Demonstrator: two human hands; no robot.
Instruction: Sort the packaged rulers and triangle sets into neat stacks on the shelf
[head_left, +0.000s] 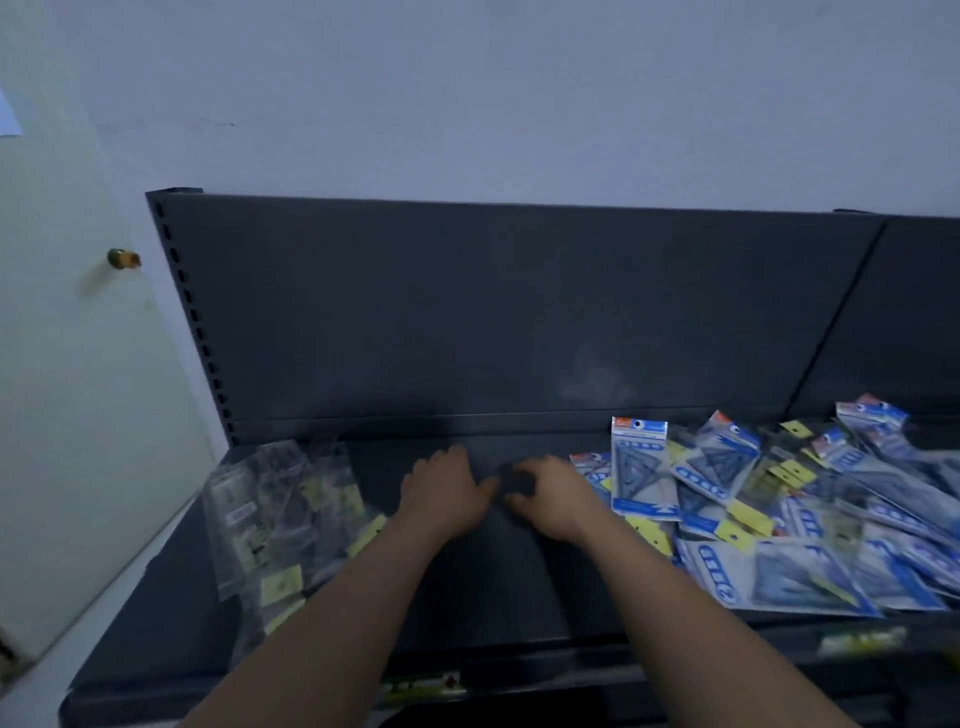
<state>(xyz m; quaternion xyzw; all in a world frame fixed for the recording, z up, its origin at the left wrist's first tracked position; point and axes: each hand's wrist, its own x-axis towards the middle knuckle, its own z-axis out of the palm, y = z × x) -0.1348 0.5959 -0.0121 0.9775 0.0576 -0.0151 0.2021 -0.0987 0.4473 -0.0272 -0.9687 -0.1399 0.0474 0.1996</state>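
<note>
A loose heap of blue-and-white packaged triangle sets (779, 509) covers the right part of the dark shelf (467, 582). One blue pack (641, 467) stands upright at the heap's left edge. On the left lies a blurred pile of clear packages with yellow labels (280, 519). My left hand (447, 488) lies palm down on the bare middle of the shelf, fingers straight. My right hand (553, 496) is just beside it, fingers and thumb curled over a dark blurred patch. Whether it holds anything is unclear.
The shelf's dark back panel (467, 312) rises behind the hands, with a slotted upright (192, 312) at its left end. A pale wall and a door with a knob (123, 259) are to the left. Price labels (423, 686) sit on the front rail.
</note>
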